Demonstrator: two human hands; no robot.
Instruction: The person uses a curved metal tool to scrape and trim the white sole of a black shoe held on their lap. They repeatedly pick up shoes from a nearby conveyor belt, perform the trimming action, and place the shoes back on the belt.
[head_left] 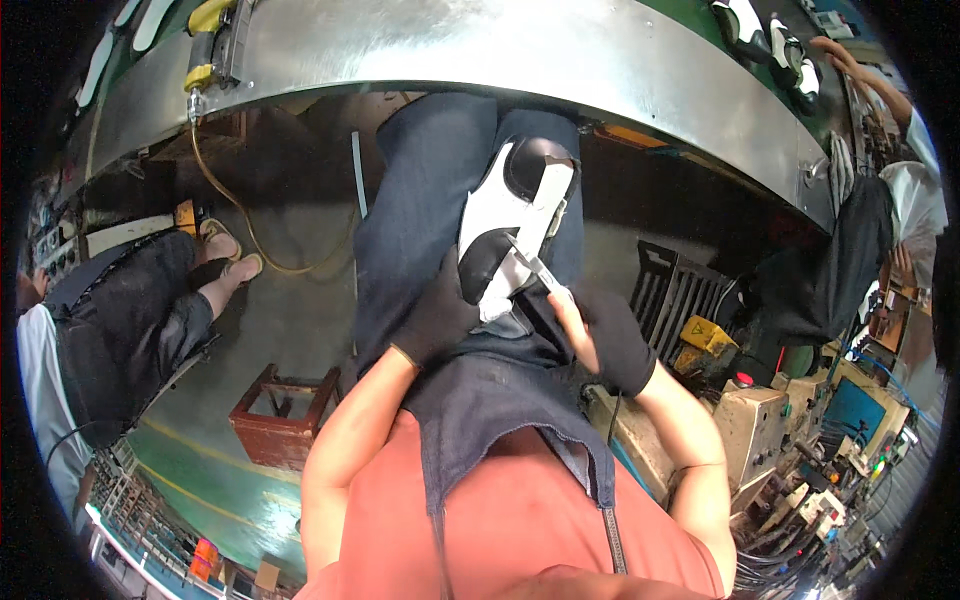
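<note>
A black-and-white shoe [495, 212] lies on the lap of the seated person, over dark blue cloth, with one black patch at its far end, another at its near end and a pale strap along its right side. The left hand [437, 312], in a dark glove, clamps its fingers on the near left edge of the shoe. The right hand [615, 335], gloved too but with a bare thumb or finger showing, has its fingers closed around a slim metal tool [538, 266], whose tip points up and left over the white part beside the near black patch; it looks like small scissors or a knife, though the picture is too small there to be sure. Just beyond the knees, a shiny metal bench [480, 45] curves across the view, with a yellow-ended air tool [205, 45] on its left part and a thin hose [222, 190] hanging from it. More black-and-white shoes [742, 28] stand past the bench at upper right, near the outstretched arm [875, 85] of a co-worker. A reddish-brown stool [283, 420] stands on the floor at left, between the person and another seated co-worker [130, 315], while worn machinery [750, 430] crowds the lower right
</note>
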